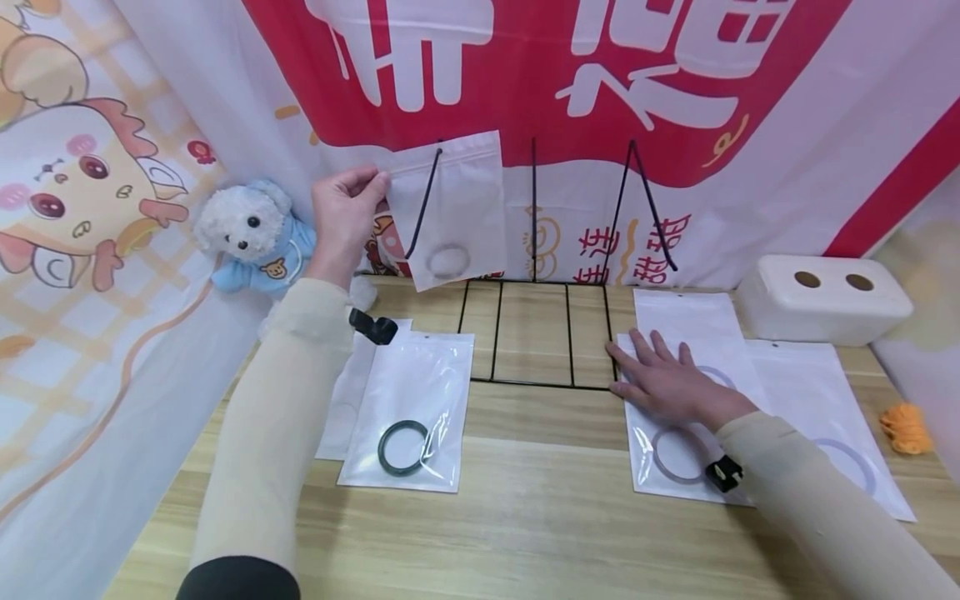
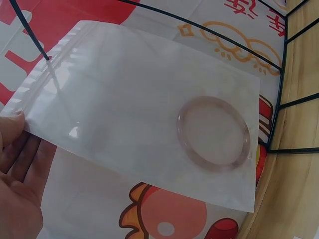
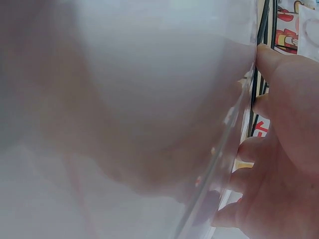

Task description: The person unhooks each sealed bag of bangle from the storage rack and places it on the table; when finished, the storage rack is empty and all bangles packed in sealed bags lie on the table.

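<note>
My left hand (image 1: 347,208) pinches the side edge of a white zip bag (image 1: 468,196) near its top. A pale bangle (image 2: 182,129) shows through the bag, which hangs tilted with a black wire hook (image 1: 424,204) at its top hole. My right hand (image 1: 675,379) rests with spread fingers on white bags (image 1: 678,321) at the right, its fingertips by the black wire rack (image 1: 534,384). Pale bangles lie inside those bags, partly covered by the hand. In the right wrist view, blurred plastic fills most of the picture beside the fingers (image 3: 286,89).
Left of the rack's front lies a bag (image 1: 442,375) with a dark green bangle (image 1: 383,450), overlapping another bag (image 1: 341,417). A plush dog (image 1: 243,221) sits behind my left arm. Back right stands a white box (image 1: 817,308) with two holes; an orange bundle (image 1: 905,429) lies nearby.
</note>
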A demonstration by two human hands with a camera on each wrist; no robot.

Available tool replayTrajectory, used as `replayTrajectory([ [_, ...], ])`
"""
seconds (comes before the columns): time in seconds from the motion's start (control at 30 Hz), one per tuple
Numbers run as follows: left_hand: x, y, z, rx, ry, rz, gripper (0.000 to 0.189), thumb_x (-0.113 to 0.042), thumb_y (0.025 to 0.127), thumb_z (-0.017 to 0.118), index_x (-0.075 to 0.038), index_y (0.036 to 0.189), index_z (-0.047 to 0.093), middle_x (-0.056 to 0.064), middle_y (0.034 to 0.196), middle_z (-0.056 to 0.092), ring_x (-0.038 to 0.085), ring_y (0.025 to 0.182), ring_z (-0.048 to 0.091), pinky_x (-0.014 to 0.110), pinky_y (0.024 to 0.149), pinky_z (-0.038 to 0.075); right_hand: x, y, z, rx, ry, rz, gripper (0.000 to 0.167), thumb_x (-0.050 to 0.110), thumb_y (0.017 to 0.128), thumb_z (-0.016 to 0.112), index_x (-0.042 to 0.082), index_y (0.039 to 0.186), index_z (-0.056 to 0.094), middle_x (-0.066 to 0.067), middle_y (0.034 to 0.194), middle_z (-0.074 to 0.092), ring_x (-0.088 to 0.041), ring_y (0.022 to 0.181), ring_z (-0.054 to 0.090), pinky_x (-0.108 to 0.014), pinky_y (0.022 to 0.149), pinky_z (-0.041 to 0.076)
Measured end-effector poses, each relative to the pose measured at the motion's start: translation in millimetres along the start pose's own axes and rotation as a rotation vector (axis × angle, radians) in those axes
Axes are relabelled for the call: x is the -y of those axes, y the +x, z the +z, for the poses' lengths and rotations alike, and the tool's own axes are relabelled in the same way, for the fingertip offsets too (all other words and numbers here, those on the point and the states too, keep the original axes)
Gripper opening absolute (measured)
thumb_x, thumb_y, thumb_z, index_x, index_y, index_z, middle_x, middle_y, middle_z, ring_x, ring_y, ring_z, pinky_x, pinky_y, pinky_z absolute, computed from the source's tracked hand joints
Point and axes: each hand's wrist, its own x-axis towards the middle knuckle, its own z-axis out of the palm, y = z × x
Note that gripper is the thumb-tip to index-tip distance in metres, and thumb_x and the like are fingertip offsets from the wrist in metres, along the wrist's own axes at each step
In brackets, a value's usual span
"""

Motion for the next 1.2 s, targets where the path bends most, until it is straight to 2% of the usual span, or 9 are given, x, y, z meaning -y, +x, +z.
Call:
replayTrajectory([
  [0.23, -0.4, -2.0, 0.5, -0.012, -0.045, 0.019, 0.03, -0.022, 0.098, 0.081, -0.015, 0.127, 0.082, 0.007, 0.121, 0.08, 0.012, 0.096, 0.078, 0.026, 0.093, 0.064, 0.2, -0.3, -0.5, 0.003, 0.002, 0.003, 0.079, 0.064, 0.11, 0.045, 0.023, 0.174, 0.022, -0.028, 0.18, 0.001, -0.061, 0.163, -0.005, -0.085, 0.122, -0.007],
  [0.47, -4.2, -7.4, -5.2, -0.008, -0.04, -0.011, 0.029, -0.024, 0.097, 0.081, -0.021, 0.126, 0.082, 0.007, 0.128, 0.079, 0.014, 0.101, 0.077, 0.025, 0.094, 0.064, 1.4, -0.1, -0.1, 0.008, 0.004, 0.008, 0.08, 0.065, 0.11, 0.045, 0.024, 0.174, 0.022, -0.027, 0.18, 0.0, -0.06, 0.163, -0.006, -0.085, 0.122, -0.006],
  [0.67, -3.2, -12.2, -11.6, -0.003, -0.047, 0.02, 0.028, -0.021, 0.097, 0.082, -0.013, 0.123, 0.083, 0.001, 0.108, 0.081, 0.01, 0.085, 0.074, 0.019, 0.081, 0.063, 1.3, -0.7, 0.1, 0.002, 0.001, 0.004, 0.08, 0.065, 0.11, 0.044, 0.023, 0.174, 0.022, -0.027, 0.18, 0.0, -0.061, 0.163, -0.005, -0.085, 0.122, -0.007],
  [0.87, -4.0, -19.4, -18.0, 0.006, -0.011, 0.054, 0.029, -0.02, 0.097, 0.082, -0.01, 0.124, 0.083, -0.002, 0.102, 0.08, 0.008, 0.079, 0.07, 0.017, 0.075, 0.06, 3.1, -1.6, -0.6, 0.005, 0.0, 0.005, 0.08, 0.064, 0.111, 0.044, 0.023, 0.175, 0.021, -0.027, 0.18, -0.001, -0.061, 0.163, -0.005, -0.085, 0.122, -0.007],
  [1.0, -5.6, -26.4, -22.8, 0.025, 0.004, 0.071, 0.03, -0.021, 0.097, 0.082, -0.009, 0.125, 0.082, -0.003, 0.103, 0.081, 0.009, 0.082, 0.071, 0.017, 0.077, 0.061, 4.0, -1.8, -1.0, 0.005, -0.002, 0.005, 0.079, 0.064, 0.111, 0.044, 0.023, 0.175, 0.021, -0.027, 0.18, -0.001, -0.061, 0.163, -0.005, -0.085, 0.122, -0.007],
  [1.2, -6.9, -35.4, -31.1, 0.045, 0.012, 0.056, 0.033, -0.023, 0.096, 0.083, -0.011, 0.127, 0.082, -0.004, 0.106, 0.081, 0.01, 0.092, 0.073, 0.018, 0.084, 0.063, 3.1, -2.4, -1.1, -0.005, -0.01, -0.007, 0.079, 0.063, 0.111, 0.044, 0.022, 0.174, 0.021, -0.029, 0.18, 0.0, -0.062, 0.162, -0.004, -0.086, 0.121, -0.006],
])
